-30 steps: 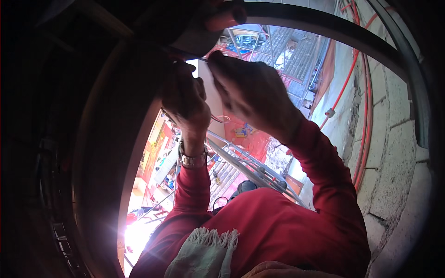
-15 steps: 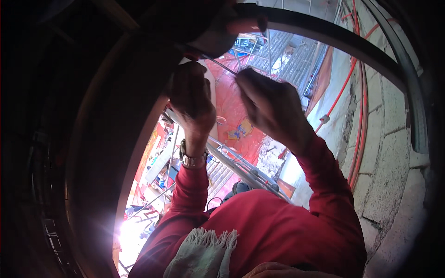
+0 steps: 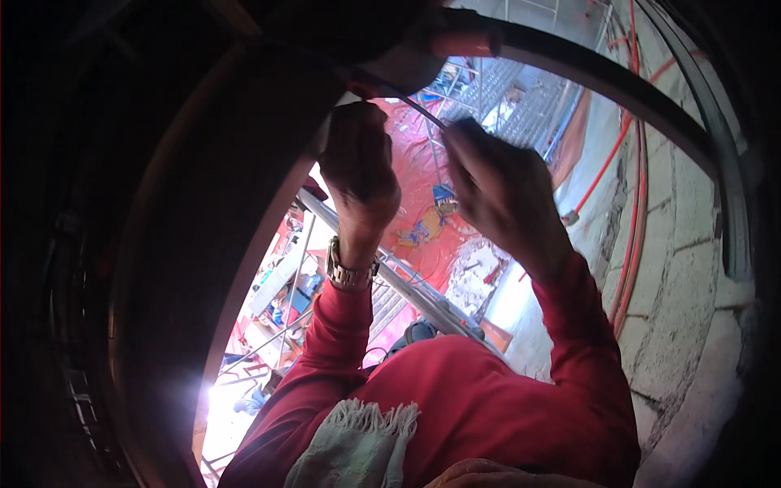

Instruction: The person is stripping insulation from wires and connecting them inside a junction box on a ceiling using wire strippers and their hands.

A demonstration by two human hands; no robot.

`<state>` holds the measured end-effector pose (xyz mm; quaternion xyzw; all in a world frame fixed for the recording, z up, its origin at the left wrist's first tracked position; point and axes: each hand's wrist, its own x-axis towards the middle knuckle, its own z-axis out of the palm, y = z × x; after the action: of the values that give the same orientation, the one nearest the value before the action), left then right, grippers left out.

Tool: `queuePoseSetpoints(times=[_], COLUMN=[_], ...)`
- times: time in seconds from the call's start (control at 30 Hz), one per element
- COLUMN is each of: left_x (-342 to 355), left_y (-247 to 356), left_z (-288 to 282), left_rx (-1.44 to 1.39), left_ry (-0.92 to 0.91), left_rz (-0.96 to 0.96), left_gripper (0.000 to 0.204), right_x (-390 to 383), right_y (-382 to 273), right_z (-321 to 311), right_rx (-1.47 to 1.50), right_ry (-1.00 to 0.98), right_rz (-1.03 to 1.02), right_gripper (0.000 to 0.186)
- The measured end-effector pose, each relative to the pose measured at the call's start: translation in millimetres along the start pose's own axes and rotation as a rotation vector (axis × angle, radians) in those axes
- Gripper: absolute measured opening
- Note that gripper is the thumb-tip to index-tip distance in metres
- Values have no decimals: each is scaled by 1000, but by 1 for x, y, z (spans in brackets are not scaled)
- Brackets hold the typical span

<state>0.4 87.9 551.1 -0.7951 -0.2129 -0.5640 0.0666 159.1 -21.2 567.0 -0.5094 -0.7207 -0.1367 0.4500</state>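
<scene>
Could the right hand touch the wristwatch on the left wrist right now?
Probably yes: nothing seems to block the space between the right hand and the metal-band wristwatch, though that hand's grip is busy with a thin rod.

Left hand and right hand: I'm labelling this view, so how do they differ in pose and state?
The left hand points nearly straight up, while the right hand slants toward the upper left. The right hand grips a thin rod; shadow hides whether the left hand holds anything. The left hand has a metal-banded watch at its wrist; the right hand shows none. Both are bare, below long red sleeves.
</scene>
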Motion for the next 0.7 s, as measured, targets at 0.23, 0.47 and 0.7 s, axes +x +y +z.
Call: queuePoseSetpoints(times=[0.23,0.47,0.7], left_x=[-5,-4,-2], left_y=[-3,-10,0], left_z=[-4,-2,0], left_rx=[-150,9,-19], left_ry=[-46,-18,-21], left_rz=[-151,-32,-38], left_gripper=[22,24,24], right_x=[-17,28,-3], right_y=[4,-5,0], right_z=[-6,12,0], right_rx=[39,97,87], right_ry=[-35,26,-6], right_rz=[38,-54,72], right_gripper=[23,16,17])
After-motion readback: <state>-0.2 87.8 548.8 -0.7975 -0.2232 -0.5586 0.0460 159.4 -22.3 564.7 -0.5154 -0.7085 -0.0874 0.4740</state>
